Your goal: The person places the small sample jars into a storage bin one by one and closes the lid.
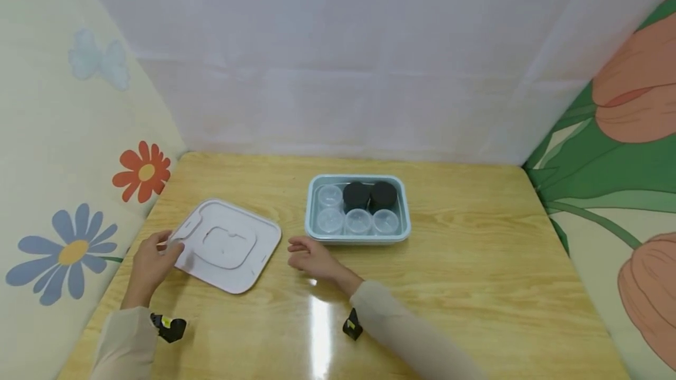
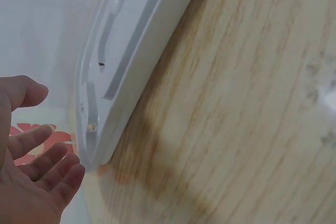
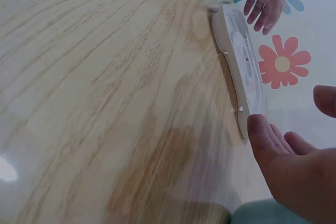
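Note:
A white lid with rounded corners and moulded grooves (image 1: 227,271) lies on the left half of the table. My left hand (image 1: 152,263) is at its left corner; in the left wrist view the fingers (image 2: 59,174) are loosely bent and spread, holding nothing. Between the lid and a pale blue plastic box (image 1: 310,210) is my right hand (image 1: 315,260), its fingers relaxed and nothing in its grasp. Inside the box are several clear round containers (image 1: 358,221) and two black round-topped ones (image 1: 383,194) at the back right. The right wrist view shows the lid (image 3: 244,66) edge-on beyond the right fingertips.
The wood-grain table (image 1: 475,286) meets a white cloth backdrop (image 1: 338,75) behind. Flower-printed panels stand at the left (image 1: 53,163) and right (image 1: 623,204) sides. Black wrist cameras (image 1: 170,328) hang below the sleeves.

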The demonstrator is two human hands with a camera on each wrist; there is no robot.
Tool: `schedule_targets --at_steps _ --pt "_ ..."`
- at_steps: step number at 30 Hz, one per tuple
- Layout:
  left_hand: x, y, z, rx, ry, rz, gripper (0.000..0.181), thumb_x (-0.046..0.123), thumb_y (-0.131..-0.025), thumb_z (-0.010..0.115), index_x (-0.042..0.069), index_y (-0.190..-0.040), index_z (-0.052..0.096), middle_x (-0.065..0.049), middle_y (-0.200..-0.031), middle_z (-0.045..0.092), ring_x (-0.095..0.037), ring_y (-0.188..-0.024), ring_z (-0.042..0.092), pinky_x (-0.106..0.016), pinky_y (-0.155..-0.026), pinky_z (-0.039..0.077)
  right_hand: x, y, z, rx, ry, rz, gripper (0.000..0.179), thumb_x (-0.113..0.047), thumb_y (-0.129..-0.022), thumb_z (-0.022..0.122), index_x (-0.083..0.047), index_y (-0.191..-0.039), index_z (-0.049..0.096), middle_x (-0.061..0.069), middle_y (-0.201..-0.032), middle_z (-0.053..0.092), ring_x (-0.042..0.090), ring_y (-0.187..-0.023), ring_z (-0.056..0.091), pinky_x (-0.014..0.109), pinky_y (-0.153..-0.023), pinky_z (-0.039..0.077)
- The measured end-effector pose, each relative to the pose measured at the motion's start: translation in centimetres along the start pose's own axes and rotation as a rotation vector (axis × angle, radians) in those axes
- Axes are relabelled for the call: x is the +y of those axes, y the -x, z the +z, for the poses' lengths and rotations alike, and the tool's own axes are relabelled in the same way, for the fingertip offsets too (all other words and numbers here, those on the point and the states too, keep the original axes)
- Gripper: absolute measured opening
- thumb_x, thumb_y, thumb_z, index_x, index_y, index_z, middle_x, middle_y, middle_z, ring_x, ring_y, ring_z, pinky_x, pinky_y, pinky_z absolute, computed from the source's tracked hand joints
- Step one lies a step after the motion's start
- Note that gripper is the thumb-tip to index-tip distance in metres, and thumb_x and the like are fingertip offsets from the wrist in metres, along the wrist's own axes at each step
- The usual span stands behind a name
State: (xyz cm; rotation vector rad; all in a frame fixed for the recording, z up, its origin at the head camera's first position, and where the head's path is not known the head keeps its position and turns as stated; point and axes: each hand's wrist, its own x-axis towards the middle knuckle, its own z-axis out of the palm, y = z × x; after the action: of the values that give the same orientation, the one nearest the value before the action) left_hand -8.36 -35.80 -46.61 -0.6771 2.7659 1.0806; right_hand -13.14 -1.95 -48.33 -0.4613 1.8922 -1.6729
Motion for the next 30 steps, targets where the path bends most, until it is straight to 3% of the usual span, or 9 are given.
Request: schedule_targets --at_steps 5,11,20,25,30 --pt "-0.4 -0.6 0.1 0.024 -0.013 -0.029 0.067 0.030 -0.096 0.047 -0.012 -0.143 0.025 -0.041 -0.140 0.025 -0.056 -0.125 0.034 -0.063 -0.098 0.038 0.5 -1.3 1.0 0.051 0.004 -0.002 0.049 -0.002 -0.087 0.059 0.010 -0.132 0.046 0.029 -0.130 0.053 0.041 -0.119 0.054 0.034 -0.090 0.053" --pt "-0.7 -1.3 0.3 0.034 -0.013 -0.062 0.066 0.025 -0.096 0.045 -0.013 -0.143 0.022 -0.042 -0.140 0.024 -0.057 -0.126 0.031 -0.064 -0.101 0.035 0.9 -2.9 1.9 0.115 -0.084 0.101 0.051 -0.004 -0.084 0.061 0.004 -0.133 0.049 0.023 -0.135 0.051 0.032 -0.116 0.056 0.034 -0.089 0.053" --pt "-1.3 -1.6 0.6 0.016 0.008 -0.114 0.066 0.025 -0.096 0.041 -0.014 -0.144 0.020 -0.041 -0.139 0.028 -0.053 -0.125 0.031 -0.061 -0.101 0.035 1.2 -4.6 2.7 0.143 -0.210 0.164 0.050 -0.002 -0.085 0.061 0.003 -0.133 0.048 0.020 -0.132 0.053 0.018 -0.104 0.056 0.032 -0.087 0.052" --pt "-1.4 -1.7 0.5 0.024 0.014 -0.137 0.063 0.024 -0.096 0.040 -0.015 -0.142 0.023 -0.040 -0.137 0.032 -0.051 -0.122 0.036 -0.058 -0.100 0.039 1.3 -5.1 2.7 0.145 -0.327 0.178 0.049 0.002 -0.086 0.058 0.005 -0.133 0.046 0.021 -0.130 0.052 0.020 -0.106 0.055 0.037 -0.090 0.051" --pt "-1.3 -1.6 0.4 0.025 0.011 -0.145 0.061 0.024 -0.096 0.038 -0.016 -0.140 0.027 -0.039 -0.136 0.035 -0.050 -0.121 0.038 -0.056 -0.099 0.040 1.4 -5.2 2.7 0.130 -0.372 0.186 0.050 0.004 -0.086 0.058 0.006 -0.135 0.044 0.018 -0.121 0.055 0.014 -0.092 0.055 0.031 -0.084 0.052"
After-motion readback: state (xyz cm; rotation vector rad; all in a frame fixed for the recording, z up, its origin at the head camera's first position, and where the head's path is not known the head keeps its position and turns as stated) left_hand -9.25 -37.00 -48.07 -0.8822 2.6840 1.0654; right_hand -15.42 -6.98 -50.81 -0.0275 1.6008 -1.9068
